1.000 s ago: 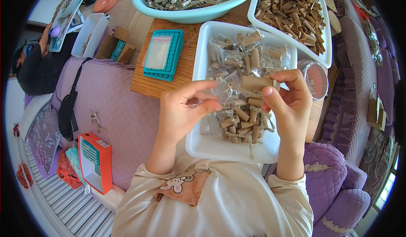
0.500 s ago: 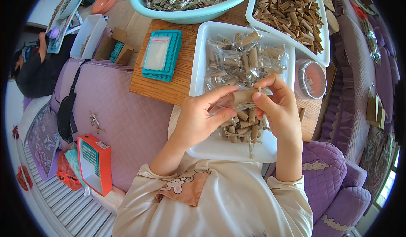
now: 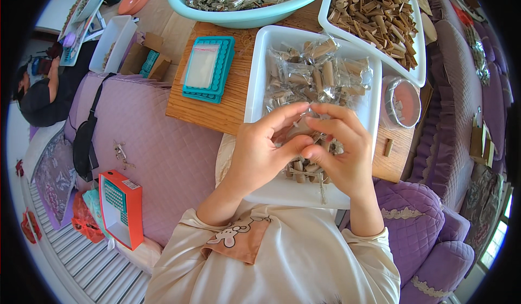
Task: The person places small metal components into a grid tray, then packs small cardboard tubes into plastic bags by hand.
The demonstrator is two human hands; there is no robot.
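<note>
My left hand [image 3: 255,152] and my right hand [image 3: 344,152] meet over the near half of a white tray [image 3: 256,81]. Their fingertips close around a small clear plastic bag [image 3: 297,129] with a brown tube piece inside, mostly hidden by the fingers. Beyond my hands, a pile of brown pieces in clear bags [image 3: 325,76] fills the tray's far part. Below them lie loose brown tubes [image 3: 299,175], with a thin straw-coloured tuft at the near edge.
A pale teal basin [image 3: 244,21] of wrapped pieces and a second white tray [image 3: 374,57] of brown curved pieces stand beyond. A clear round tub [image 3: 404,102] is at right; flat bags [image 3: 202,68] lie on a teal tray at left. A person [image 3: 40,98] sits far left.
My right hand has moved left and inward, and its fingers now meet the left hand's around the bag. The tube piece has dropped deeper behind the fingers.
</note>
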